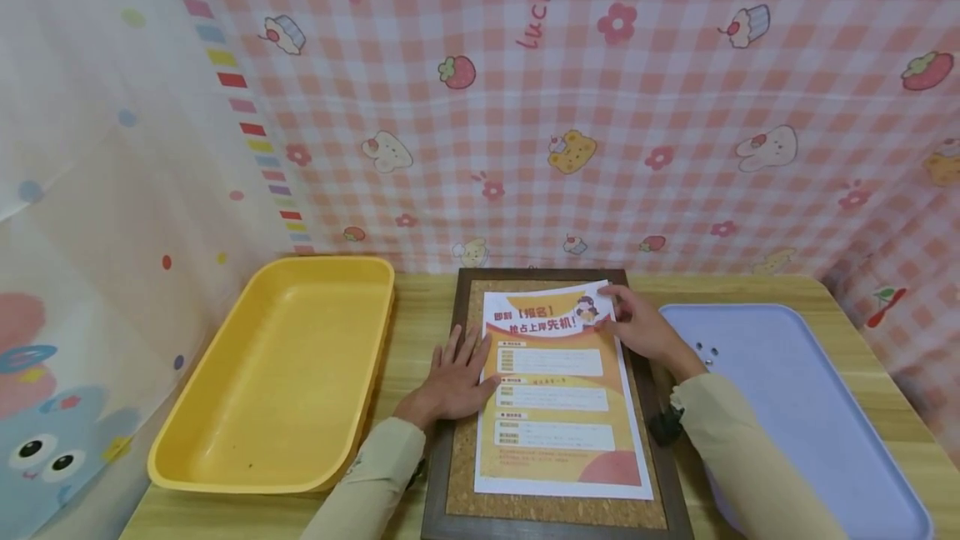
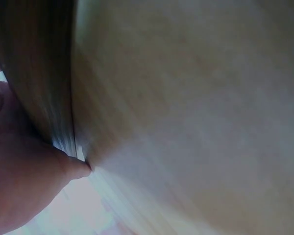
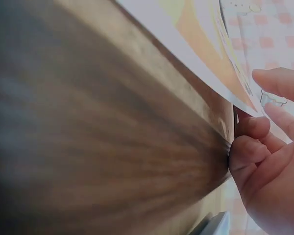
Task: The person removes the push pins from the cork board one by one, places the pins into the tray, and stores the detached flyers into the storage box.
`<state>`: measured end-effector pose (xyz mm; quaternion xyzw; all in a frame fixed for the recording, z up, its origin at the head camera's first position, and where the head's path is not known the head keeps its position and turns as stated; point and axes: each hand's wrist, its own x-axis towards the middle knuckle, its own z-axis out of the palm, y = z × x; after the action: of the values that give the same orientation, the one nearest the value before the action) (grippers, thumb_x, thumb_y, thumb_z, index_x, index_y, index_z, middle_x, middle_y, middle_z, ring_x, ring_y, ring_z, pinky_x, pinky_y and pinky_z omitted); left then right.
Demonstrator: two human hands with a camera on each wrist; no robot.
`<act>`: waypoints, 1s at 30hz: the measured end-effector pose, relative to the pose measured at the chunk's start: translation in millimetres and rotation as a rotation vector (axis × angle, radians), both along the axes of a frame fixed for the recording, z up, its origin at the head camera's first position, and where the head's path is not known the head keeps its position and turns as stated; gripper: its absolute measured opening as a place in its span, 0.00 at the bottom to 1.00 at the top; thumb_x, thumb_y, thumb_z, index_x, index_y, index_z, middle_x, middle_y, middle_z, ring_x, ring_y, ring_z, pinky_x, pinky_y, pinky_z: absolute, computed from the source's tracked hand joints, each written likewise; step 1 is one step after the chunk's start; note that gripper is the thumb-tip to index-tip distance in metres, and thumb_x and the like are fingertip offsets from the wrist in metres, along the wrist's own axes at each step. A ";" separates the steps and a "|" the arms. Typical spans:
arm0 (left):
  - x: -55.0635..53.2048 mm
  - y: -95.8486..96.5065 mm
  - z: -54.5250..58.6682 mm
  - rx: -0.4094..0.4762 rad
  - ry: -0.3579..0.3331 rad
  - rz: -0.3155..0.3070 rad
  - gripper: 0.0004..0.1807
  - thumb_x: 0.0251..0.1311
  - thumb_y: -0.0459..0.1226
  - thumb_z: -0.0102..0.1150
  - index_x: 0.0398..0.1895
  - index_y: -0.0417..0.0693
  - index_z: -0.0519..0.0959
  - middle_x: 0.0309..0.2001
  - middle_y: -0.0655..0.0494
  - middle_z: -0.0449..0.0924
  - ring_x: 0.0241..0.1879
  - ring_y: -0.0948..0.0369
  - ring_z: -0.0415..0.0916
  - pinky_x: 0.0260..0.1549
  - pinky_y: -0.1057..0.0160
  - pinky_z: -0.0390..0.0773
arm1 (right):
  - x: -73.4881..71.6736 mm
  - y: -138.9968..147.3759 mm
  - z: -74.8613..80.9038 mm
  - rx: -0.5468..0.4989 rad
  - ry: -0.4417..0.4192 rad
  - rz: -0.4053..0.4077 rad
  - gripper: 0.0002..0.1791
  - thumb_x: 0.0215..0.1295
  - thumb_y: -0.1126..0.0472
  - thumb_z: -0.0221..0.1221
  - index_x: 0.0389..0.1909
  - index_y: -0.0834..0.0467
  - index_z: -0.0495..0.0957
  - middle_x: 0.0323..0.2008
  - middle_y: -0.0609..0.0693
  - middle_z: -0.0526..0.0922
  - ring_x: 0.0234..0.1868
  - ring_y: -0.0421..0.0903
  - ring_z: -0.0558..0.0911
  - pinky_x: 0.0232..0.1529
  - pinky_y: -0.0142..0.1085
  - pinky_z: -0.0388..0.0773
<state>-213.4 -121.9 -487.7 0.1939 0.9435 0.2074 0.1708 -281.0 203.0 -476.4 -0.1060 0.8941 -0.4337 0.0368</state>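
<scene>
A printed paper sheet point(image 1: 555, 398), orange and white with red lettering, lies over a cork board point(image 1: 555, 511) in a dark brown frame point(image 1: 442, 473). My left hand point(image 1: 453, 377) rests with spread fingers across the left side of the frame, its fingertips and thumb at the sheet's left edge. At the sheet's upper right corner, my right hand point(image 1: 645, 327) pinches the paper, which stands slightly raised there. Curled fingers of the right hand point(image 3: 269, 161) touch the frame's edge below the paper point(image 3: 201, 54) in the right wrist view. In the left wrist view the left hand point(image 2: 29, 181) is only partly seen.
To the left stands a yellow tray point(image 1: 285, 373). A lavender tray point(image 1: 810, 432) on the right holds several small metal pieces point(image 1: 707, 351) near its upper left side. Behind the wooden table point(image 1: 420, 307) hangs a pink checked curtain point(image 1: 525, 123).
</scene>
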 end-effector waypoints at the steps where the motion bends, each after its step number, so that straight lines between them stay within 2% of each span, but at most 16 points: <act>1: 0.5 0.1 1.3 0.003 -0.004 -0.002 0.38 0.77 0.54 0.35 0.81 0.49 0.39 0.80 0.48 0.28 0.77 0.46 0.17 0.71 0.36 0.28 | 1.6 0.2 -0.4 0.002 0.000 0.011 0.28 0.65 0.67 0.62 0.65 0.64 0.68 0.32 0.57 0.80 0.30 0.46 0.74 0.32 0.36 0.70; 7: -0.4 0.4 -0.1 -0.004 -0.017 -0.005 0.38 0.77 0.54 0.34 0.81 0.50 0.37 0.80 0.48 0.26 0.77 0.47 0.16 0.70 0.36 0.27 | 12.3 0.2 1.1 -0.020 -0.076 0.084 0.27 0.68 0.65 0.61 0.66 0.61 0.68 0.47 0.64 0.83 0.38 0.49 0.83 0.39 0.39 0.78; 13: -3.0 0.2 -5.6 0.005 -0.002 0.000 0.38 0.77 0.54 0.36 0.81 0.52 0.38 0.80 0.50 0.27 0.77 0.48 0.16 0.71 0.36 0.27 | 24.4 2.3 6.3 -0.057 -0.103 0.176 0.27 0.67 0.65 0.62 0.66 0.60 0.69 0.56 0.66 0.79 0.44 0.50 0.82 0.42 0.40 0.79; 19: -1.9 -1.7 -5.9 0.014 0.010 -0.003 0.38 0.77 0.54 0.36 0.81 0.51 0.38 0.80 0.50 0.27 0.77 0.48 0.17 0.71 0.36 0.28 | 36.7 4.7 10.5 -0.070 -0.130 0.268 0.24 0.69 0.64 0.60 0.65 0.61 0.71 0.62 0.66 0.73 0.45 0.49 0.81 0.41 0.41 0.78; 24: 1.0 -2.3 1.8 0.044 0.010 -0.012 0.38 0.77 0.51 0.38 0.81 0.47 0.41 0.80 0.46 0.30 0.77 0.44 0.20 0.70 0.34 0.29 | 43.6 6.3 12.2 -0.112 -0.182 0.325 0.22 0.70 0.67 0.57 0.64 0.63 0.71 0.57 0.66 0.77 0.39 0.48 0.84 0.39 0.41 0.80; 30: 0.7 -1.5 1.0 0.056 0.007 -0.004 0.38 0.77 0.51 0.39 0.81 0.48 0.41 0.80 0.46 0.30 0.77 0.45 0.19 0.70 0.34 0.29 | 47.4 10.2 11.1 -0.134 -0.221 0.313 0.21 0.71 0.68 0.55 0.63 0.61 0.71 0.54 0.65 0.78 0.32 0.48 0.84 0.31 0.40 0.80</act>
<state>-212.7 -123.4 -486.7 0.2011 0.9375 0.2328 0.1626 -233.6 213.3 -465.3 -0.1976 0.8264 -0.4902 0.1943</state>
